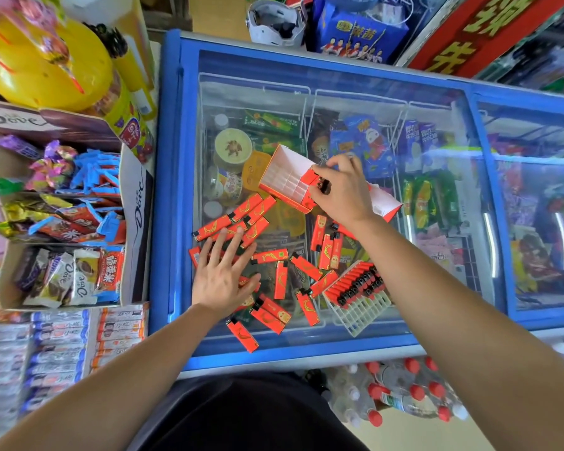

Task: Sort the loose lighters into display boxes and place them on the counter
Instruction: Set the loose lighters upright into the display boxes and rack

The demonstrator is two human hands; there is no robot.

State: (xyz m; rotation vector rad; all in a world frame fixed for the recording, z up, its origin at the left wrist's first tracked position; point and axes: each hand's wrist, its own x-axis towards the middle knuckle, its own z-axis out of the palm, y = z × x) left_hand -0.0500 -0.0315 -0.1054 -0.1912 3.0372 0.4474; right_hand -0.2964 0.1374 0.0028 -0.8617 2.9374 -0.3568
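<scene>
Shop freezer glass is the surface [339,340], with loose lighters [280,279] strewn across its near middle. Left hand [223,275] lies spread flat on some. Right hand [342,190] pinches lighters at the open box [284,177] (far middle), which may skid or tip if pushed.

Left arm: bare forearm enters from lower left, extended forward, wrist straight. Left hand [223,275]: palm down, back of hand up, fingers [233,247] straight and spread, thumb out to the side, lying flat; it grips nothing.

Right arm: bare forearm enters from lower right, reaching farther forward than the left, wrist slightly bent. Right hand [342,190]: back of hand up, fingers curled downward, thumb and fingertips pinching a small cluster of lighters [318,183].
</scene>
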